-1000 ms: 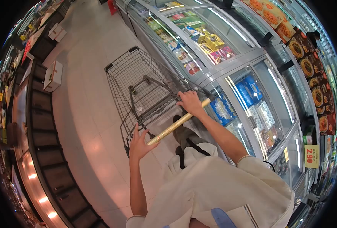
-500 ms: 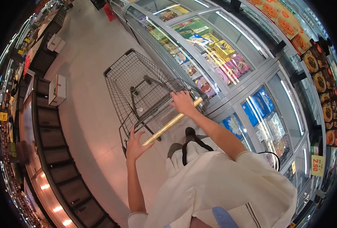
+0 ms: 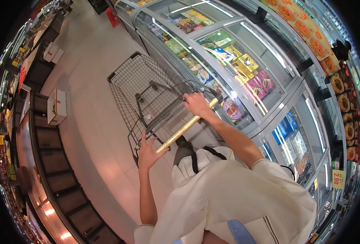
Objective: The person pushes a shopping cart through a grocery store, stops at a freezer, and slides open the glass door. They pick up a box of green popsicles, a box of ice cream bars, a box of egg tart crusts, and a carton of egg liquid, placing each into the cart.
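Note:
A wire shopping cart (image 3: 147, 87) with a gold-coloured handle (image 3: 180, 133) stands in front of me. At the handle's left end is my left hand (image 3: 148, 154), loosely round it with some fingers spread forward. Nearer the other end, my right hand (image 3: 197, 105) lies over the handle, its fingertips reaching forward towards the cart's frame. Wire mesh and the grey floor beneath show through the basket, and no goods are visible inside it.
Glass-topped freezers (image 3: 245, 61) with colourful boxes run close along the right. Dark shelving (image 3: 62, 179) curves along the left, with a white box (image 3: 57, 107) beside it. Grey floor (image 3: 90, 81) lies between them. A red object (image 3: 112, 18) stands farther up the aisle.
The freezers and the shelving have shifted slightly in view as the cart and I moved along the aisle. Both hands stay on the handle. One of my feet has changed position.

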